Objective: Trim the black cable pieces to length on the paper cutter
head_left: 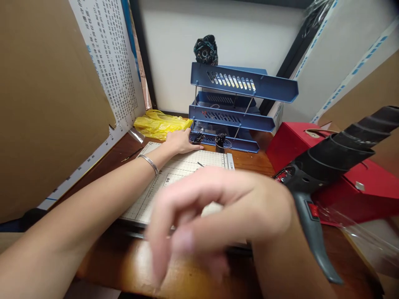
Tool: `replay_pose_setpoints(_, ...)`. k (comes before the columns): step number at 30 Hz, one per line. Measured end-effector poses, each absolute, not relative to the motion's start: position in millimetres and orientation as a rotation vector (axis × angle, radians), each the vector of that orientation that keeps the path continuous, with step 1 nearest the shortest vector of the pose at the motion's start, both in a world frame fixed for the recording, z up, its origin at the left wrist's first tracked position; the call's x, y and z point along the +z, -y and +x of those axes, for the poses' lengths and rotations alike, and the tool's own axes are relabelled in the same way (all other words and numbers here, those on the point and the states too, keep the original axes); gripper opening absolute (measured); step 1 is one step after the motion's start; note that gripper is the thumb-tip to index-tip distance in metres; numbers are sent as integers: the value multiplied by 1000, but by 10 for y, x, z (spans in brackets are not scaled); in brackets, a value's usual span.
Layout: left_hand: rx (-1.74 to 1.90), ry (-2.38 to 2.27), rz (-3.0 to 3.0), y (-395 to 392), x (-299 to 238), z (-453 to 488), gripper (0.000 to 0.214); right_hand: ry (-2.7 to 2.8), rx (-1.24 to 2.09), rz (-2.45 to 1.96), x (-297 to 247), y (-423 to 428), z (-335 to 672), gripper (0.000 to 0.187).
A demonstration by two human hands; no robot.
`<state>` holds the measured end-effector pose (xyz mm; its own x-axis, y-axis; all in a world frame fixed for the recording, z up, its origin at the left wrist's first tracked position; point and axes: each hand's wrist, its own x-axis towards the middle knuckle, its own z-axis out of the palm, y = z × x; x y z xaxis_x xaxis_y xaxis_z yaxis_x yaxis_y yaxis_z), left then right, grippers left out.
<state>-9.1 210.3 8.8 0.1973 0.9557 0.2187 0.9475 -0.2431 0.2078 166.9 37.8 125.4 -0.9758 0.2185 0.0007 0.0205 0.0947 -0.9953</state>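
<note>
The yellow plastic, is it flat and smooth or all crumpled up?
Crumpled: the yellow plastic lies bunched, with creases and shiny folds.

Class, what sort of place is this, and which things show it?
Probably a desk workspace: a gridded board on a wooden tabletop, with a blue tiered tray rack behind it.

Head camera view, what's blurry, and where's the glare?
In the head view, the right hand in the foreground is motion-blurred or out of focus; in the head view, the left hand looks sharper; in the head view, glare whitens the wooden table near its front edge.
</note>
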Motion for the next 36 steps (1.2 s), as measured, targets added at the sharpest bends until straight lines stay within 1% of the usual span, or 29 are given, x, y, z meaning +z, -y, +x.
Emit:
replay_pose_setpoints(1,483,-1851,2460,-2103,94,-143,84,2220,1948,-328,1251,-418,1723,19)
replay_pose_setpoints(4,478,-1644,2606,-2145,125,-261,62,2126,1376,-994,1150,-572,1915,15)
replay_pose_setpoints(5,452,-1587,2640,-2169,134,-282,55,2133,1231,-1193,1102,-629,1970,15)
replay_pose_setpoints(7,400,-1546,2675,-2218,141,-295,39,2166,901,-1600,1005,-738,2036,16)
replay_pose_setpoints(8,382,-1562,2678,-2238,139,-287,36,2187,737,-1751,959,-788,2046,18)
replay_pose_setpoints(9,371,-1593,2676,-2251,134,-272,36,2214,641,-1844,915,-834,2041,22)
replay_pose_setpoints(10,362,-1627,2673,-2258,127,-250,38,2239,612,-1906,873,-874,2025,27)
replay_pose_setpoints(12,346,-1679,2670,-2258,110,-190,39,2300,675,-1984,792,-938,1976,42)
replay_pose_setpoints(15,331,-1703,2681,-2257,79,-86,37,2413,764,-2030,671,-1002,1908,70)
replay_pose_setpoints(17,337,-1711,2684,-2267,53,-28,36,2456,781,-2040,597,-1033,1883,78)
replay_pose_setpoints(19,353,-1711,2684,-2279,29,1,36,2465,776,-2045,538,-1059,1870,72)
replay_pose_setpoints(22,395,-1702,2687,-2259,22,-21,37,2451,795,-2040,496,-1082,1850,52)
replay_pose_setpoints(27,557,-1672,2709,-2010,159,-165,49,2467,858,-1988,526,-1050,1786,28)
replay_pose_setpoints(28,589,-1663,2710,-1916,199,-191,47,2474,859,-1984,536,-1038,1773,23)
replay_pose_setpoints(30,619,-1631,2710,-1673,263,-228,31,2490,871,-1976,548,-1015,1755,14)
replay_pose_setpoints(32,613,-1557,2717,-1364,289,-241,17,2506,892,-1957,555,-999,1746,9)
replay_pose_setpoints(34,606,-1484,2720,-1017,269,-232,15,2530,923,-1917,564,-985,1743,9)
replay_pose_setpoints(36,560,-1360,2721,-681,216,-208,16,2577,951,-1862,585,-966,1742,13)
